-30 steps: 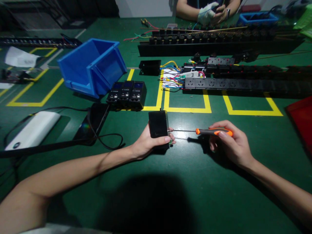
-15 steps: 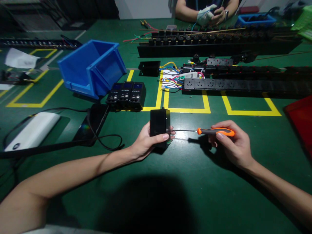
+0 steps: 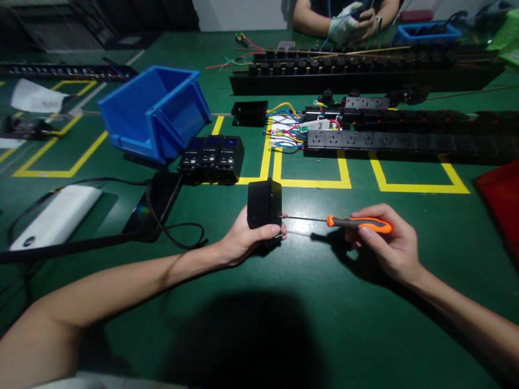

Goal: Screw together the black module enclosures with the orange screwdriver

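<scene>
A small black box-shaped module [image 3: 263, 204] is gripped in my left hand [image 3: 243, 237], thumb across its near side and fingertips showing past its right edge. My right hand [image 3: 391, 240] holds an orange and grey screwdriver [image 3: 359, 222] level, fingers round the handle. Its thin shaft points left, and the tip meets the right side of the black module; whether it sits in a screw I cannot tell. Beyond my left hand stand several similar black modules [image 3: 211, 158] with small screens and ports, side by side on the green table [image 3: 357, 329].
A blue bin [image 3: 158, 113] stands behind the modules. Black socket strips [image 3: 365, 140] with loose coloured wires [image 3: 284, 135] lie across the back right. At left are a white power bank [image 3: 54, 217], a phone [image 3: 152, 208] and a cable. Opposite, a person's gloved hand [image 3: 344, 24] shows.
The black module has turned and tilted slightly in my left hand. The screwdriver stays against its right side, with my right hand shifted very little.
</scene>
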Demonstrator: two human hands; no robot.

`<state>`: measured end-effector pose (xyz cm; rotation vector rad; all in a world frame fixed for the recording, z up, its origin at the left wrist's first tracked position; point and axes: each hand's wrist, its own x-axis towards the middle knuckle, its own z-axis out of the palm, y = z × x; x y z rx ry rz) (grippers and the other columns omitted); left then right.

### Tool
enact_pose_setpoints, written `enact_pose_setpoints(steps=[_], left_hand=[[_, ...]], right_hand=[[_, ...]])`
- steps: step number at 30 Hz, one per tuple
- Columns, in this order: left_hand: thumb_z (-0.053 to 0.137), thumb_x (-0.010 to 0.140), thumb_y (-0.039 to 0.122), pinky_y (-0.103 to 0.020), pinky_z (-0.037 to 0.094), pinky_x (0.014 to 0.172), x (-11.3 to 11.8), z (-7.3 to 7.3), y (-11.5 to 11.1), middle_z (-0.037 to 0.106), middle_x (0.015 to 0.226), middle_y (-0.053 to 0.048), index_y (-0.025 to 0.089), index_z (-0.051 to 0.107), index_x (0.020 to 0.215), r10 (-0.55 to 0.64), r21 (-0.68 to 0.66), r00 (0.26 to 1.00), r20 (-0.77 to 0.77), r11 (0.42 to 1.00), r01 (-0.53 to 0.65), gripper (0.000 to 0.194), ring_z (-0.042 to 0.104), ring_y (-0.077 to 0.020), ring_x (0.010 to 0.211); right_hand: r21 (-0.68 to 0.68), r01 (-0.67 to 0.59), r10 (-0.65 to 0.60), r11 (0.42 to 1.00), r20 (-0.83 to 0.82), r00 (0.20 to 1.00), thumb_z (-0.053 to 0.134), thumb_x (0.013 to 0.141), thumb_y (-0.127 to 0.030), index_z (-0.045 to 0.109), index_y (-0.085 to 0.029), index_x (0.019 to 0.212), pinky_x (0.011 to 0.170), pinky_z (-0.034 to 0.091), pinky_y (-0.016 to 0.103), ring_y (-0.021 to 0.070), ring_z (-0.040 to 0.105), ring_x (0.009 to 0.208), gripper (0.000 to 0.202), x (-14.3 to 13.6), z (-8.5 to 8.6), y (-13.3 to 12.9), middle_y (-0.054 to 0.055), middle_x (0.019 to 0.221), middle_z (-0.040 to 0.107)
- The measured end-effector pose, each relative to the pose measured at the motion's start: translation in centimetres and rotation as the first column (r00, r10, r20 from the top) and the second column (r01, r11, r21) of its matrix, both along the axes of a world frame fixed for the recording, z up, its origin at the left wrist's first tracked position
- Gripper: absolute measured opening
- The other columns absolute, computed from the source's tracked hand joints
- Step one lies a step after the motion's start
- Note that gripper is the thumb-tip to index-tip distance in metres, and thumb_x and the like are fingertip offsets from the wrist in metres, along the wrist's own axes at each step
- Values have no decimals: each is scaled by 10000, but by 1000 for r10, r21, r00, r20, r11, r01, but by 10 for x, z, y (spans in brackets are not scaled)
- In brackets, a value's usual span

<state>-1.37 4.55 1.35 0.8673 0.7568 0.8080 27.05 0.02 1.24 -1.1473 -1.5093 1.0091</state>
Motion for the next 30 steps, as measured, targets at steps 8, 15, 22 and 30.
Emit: enact_pose_setpoints(steps=[8, 15, 22, 30], left_hand=[[848, 672, 288, -313, 607, 693, -2, -5, 0, 692, 804, -59, 78, 606, 1056, -12, 22, 1000, 21, 1000, 12, 501, 671, -166, 737], [831, 703, 299, -337, 616, 666, -2, -5, 0, 707, 763, -69, 91, 572, 1064, -50, 17, 997, 57, 999, 49, 490, 693, -188, 708], [813, 751, 302, -331, 584, 662, -3, -8, -1, 704, 760, -66, 105, 540, 1071, -76, 130, 997, 1, 989, 75, 464, 681, -186, 702], [786, 796, 267, -351, 578, 706, -5, -11, -4, 695, 808, -69, 107, 503, 1108, -105, 234, 994, -25, 966, 108, 451, 673, -179, 750]], right_hand=[[-8, -11, 11, 1000, 5, 1000, 664, 925, -311, 653, -296, 1065, 489, 494, 317, 163, 606, 537, 141, 0, -1, 1, 26, 754, 699], [-24, -13, 14, 1000, 25, 1000, 659, 935, -298, 656, -294, 1080, 518, 485, 288, 142, 602, 562, 145, 1, -2, 0, 16, 762, 691], [-57, 1, 0, 998, 28, 1000, 667, 934, -326, 662, -267, 1051, 503, 494, 264, 141, 627, 563, 131, 2, 0, 2, 10, 737, 705], [-136, 14, -10, 991, 26, 1000, 641, 947, -398, 658, -226, 943, 459, 465, 241, 127, 610, 487, 172, -2, 4, 3, -10, 627, 668]])
